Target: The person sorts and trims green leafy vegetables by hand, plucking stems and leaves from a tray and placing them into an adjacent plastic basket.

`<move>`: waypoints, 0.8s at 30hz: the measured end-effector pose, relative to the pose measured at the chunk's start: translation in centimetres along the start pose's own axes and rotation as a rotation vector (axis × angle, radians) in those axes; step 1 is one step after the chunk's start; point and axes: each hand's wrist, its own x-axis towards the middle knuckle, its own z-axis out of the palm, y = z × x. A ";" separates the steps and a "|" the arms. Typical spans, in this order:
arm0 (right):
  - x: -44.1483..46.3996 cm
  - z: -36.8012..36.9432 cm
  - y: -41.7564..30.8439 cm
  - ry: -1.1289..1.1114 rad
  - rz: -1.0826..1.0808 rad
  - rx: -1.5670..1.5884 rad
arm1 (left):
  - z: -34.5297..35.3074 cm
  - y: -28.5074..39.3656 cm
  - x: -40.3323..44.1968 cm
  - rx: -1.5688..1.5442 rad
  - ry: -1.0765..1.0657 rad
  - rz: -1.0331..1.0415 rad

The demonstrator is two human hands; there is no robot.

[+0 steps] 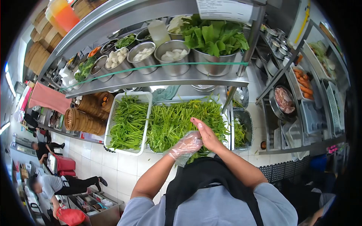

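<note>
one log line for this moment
left hand: in clear glove | right hand: open, beside left | greens: heaped beneath hands, also in white basket

We see bright green stalks (179, 118), a white basket (149, 108) with a lattice pattern, and a colourless, see-through glove (187, 146). Our apron (211, 177) is black, our shirt (217, 209) grey-blue. Around us show silver bowls (172, 68), deep green leaves (217, 37), orange carrots (303, 83), pinkish meat (284, 100), a coral cloth (52, 97), a red bag (71, 217) and white floor tiles (126, 165) ruled with thin grey lines.
</note>
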 end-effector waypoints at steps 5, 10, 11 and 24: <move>0.4 -1.0 -1.6 0.030 0.011 0.021 | -3.3 2.9 -2.2 -1.263 0.179 -0.715; 0.1 -12.2 4.9 0.484 -0.085 -0.196 | -8.9 -4.9 -5.6 -0.178 0.513 -0.695; -0.8 -14.2 4.5 0.602 0.111 -0.284 | -8.6 -7.2 -5.9 0.068 0.589 -0.737; -2.4 -17.4 9.1 0.222 0.297 -0.025 | -6.3 -5.9 -3.1 -0.271 0.515 -0.560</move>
